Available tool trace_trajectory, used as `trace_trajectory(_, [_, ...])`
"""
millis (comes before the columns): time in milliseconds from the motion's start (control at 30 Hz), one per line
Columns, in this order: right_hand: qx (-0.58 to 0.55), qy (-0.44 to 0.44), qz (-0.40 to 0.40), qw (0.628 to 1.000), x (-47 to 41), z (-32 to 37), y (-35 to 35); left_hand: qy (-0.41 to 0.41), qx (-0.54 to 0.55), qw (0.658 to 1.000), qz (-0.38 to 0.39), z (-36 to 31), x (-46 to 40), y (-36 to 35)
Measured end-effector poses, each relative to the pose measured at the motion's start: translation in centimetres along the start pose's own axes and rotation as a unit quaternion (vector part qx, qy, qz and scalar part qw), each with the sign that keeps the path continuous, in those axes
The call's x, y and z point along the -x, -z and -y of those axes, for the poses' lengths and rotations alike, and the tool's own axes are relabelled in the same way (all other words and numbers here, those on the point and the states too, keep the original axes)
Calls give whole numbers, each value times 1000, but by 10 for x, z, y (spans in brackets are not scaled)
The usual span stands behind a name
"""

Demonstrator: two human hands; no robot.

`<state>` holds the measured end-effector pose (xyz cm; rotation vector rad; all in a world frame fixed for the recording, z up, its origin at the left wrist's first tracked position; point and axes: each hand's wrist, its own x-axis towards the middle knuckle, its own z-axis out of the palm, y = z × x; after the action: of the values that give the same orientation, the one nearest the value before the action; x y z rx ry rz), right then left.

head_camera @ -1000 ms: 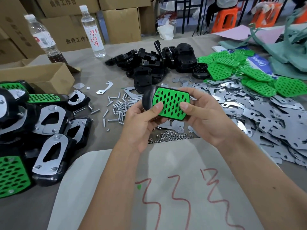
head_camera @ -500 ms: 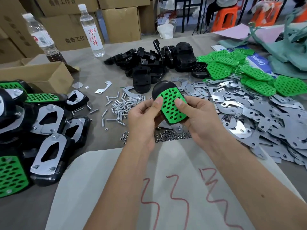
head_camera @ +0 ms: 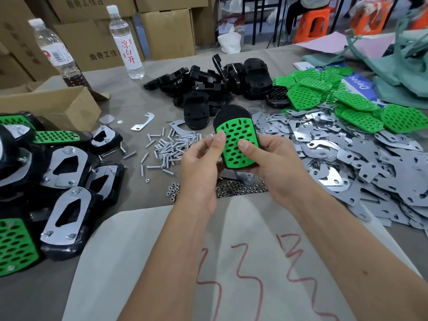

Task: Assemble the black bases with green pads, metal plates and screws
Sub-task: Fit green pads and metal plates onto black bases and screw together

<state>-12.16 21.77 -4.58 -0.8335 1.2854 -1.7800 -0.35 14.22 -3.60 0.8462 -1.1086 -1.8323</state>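
I hold one black base (head_camera: 231,114) up above the table, a green pad (head_camera: 238,147) lying on its upper face, so that both thumbs can press the pad down into its seat; I judge this to be the pad-fitting step, with plate and screws for this piece not yet on. My left hand (head_camera: 199,167) grips the left edge, fingers curled under the base and the thumb flat on the pad's upper left corner. My right hand (head_camera: 275,165) cups the right edge in the same way, fingers wrapped beneath and out of sight, thumb laid across the pad's middle. Neither hand is spread wide; both are closed round the piece. Just beyond and below the hands lie loose screws (head_camera: 171,147) to the left and a small heap of nuts (head_camera: 236,188) nearer me, placed within easy reach for the fastening to come. To the right spreads a wide drift of metal plates (head_camera: 347,163), with spare green pads (head_camera: 361,112) piled at its far edge. Farther off, in the middle, sits a heap of bare black bases (head_camera: 208,86). At the left, finished assemblies (head_camera: 67,205) are stacked, some plate up, some pad up. Near me lies a pale sheet (head_camera: 162,251) with red scrawls, and two water bottles (head_camera: 127,42) stand at the far left before cardboard boxes (head_camera: 166,31).
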Motion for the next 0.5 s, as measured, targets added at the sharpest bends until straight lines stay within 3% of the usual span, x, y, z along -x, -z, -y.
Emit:
trace_trajectory(100, [24, -35, 26, 999, 0, 2, 1, 5, -3, 1000, -6, -1, -1, 4])
trace_trajectory(267, [-25, -24, -26, 999, -2, 4, 5, -12, -74, 997, 21, -2, -5, 7])
trace_trajectory(500, [-43, 23, -108, 993, -3, 4, -3, -5, -77, 995, 60, 2, -3, 2])
